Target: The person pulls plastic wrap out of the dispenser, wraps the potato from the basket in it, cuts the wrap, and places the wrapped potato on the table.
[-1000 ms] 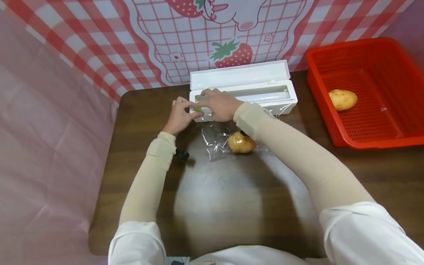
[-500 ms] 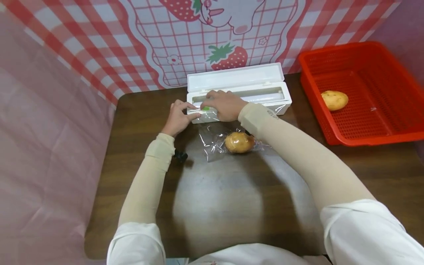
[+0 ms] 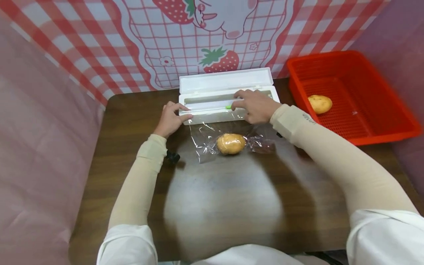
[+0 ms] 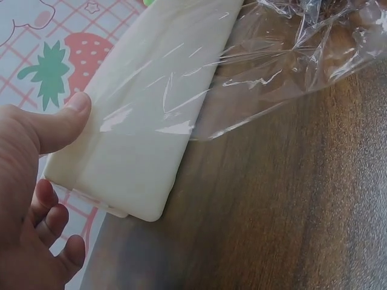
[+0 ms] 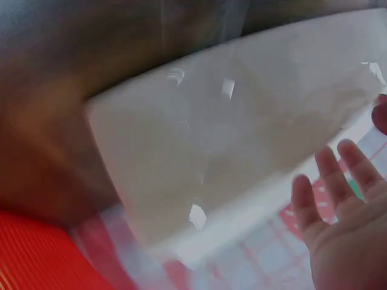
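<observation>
While the left hand (image 3: 169,118) pinches the white box (image 3: 207,117), the right hand (image 3: 259,106), fingers loosely bent, touches the green slider (image 3: 228,107). Creased clear film (image 3: 201,141), trailing to the wrapped potato (image 3: 230,144) in front, could bunch, tearing crookedly.

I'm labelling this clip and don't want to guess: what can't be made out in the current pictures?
Green tab: head view, right end lost behind the right grip.
White box: left wrist view, far end cut off by the top edge.
Red basket: right wrist view, blurred, cut off by left and bottom edges.
Sleeve lettering: head view, too small to read.
</observation>
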The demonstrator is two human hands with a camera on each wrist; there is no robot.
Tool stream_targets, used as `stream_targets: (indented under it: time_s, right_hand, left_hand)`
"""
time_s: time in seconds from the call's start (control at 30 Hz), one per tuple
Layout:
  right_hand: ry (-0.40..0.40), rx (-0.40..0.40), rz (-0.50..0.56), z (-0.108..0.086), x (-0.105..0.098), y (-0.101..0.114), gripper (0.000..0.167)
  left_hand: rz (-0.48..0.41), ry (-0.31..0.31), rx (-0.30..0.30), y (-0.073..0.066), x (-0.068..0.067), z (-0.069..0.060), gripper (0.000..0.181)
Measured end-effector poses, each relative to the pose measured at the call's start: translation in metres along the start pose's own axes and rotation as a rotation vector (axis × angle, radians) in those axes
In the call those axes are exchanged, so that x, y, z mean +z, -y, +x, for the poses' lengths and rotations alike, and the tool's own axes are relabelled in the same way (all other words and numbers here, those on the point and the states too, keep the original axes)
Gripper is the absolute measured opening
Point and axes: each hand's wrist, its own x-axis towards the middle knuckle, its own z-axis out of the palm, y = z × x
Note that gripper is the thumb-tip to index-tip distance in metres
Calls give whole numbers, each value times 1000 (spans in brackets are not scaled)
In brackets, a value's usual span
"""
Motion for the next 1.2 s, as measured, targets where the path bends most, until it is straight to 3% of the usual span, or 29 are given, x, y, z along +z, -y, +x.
stream_targets:
  time_s: [0.17, 0.3, 0.43, 0.6, 0.8, 0.97, 1.2]
  right_hand:
    - [-31, 72, 59, 3, -1, 3, 56]
    - [53, 50, 47, 14, 5, 9, 63]
    - [88, 24, -9, 14, 10, 8, 58]
    - [43, 47, 17, -2, 9, -3, 53]
    - [9, 110, 41, -35, 6, -28, 43]
    - [30, 177, 4, -57, -3, -46, 37]
    - [98, 242, -4, -63, -15, -50, 36]
  left_hand:
    - [-2, -1, 2, 3, 0, 0, 28]
    - [-4, -2, 1, 7, 2, -2, 27]
    - [8, -3, 13, 8, 2, -1, 26]
    - [20, 7, 22, 6, -3, 1, 27]
    - [45, 42, -2, 2, -15, 1, 28]
    - [75, 60, -15, 0, -26, 1, 29]
    - [90, 71, -34, 0, -27, 1, 29]
